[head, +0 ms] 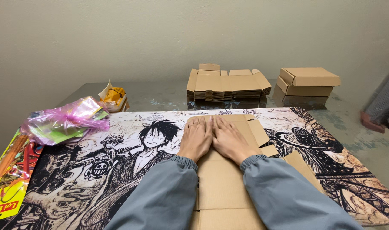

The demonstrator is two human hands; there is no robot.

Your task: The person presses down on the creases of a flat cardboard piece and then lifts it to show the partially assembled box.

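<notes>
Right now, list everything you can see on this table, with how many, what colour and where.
Flat unfolded cardboard box blank: one, brown, on the mat under both hands.
Stack of flat cardboard blanks: one stack, brown, far middle of the table.
Folded cardboard boxes: two, brown, stacked at far right.
Illustrated cartoon mat: one, black and cream, covering the near table.
Glass table top: one, dark and shiny, bare at the far and right edges.
Iridescent plastic wrap bundle: one, pink and green, left side.
Crumpled paper packet: one, yellow and white, far left.
Printed plastic packet: one, yellow and red, near left edge.
Another person's hand: one, right edge.
Left hand: flat on the blank.
Right hand: flat beside it, touching.
</notes>
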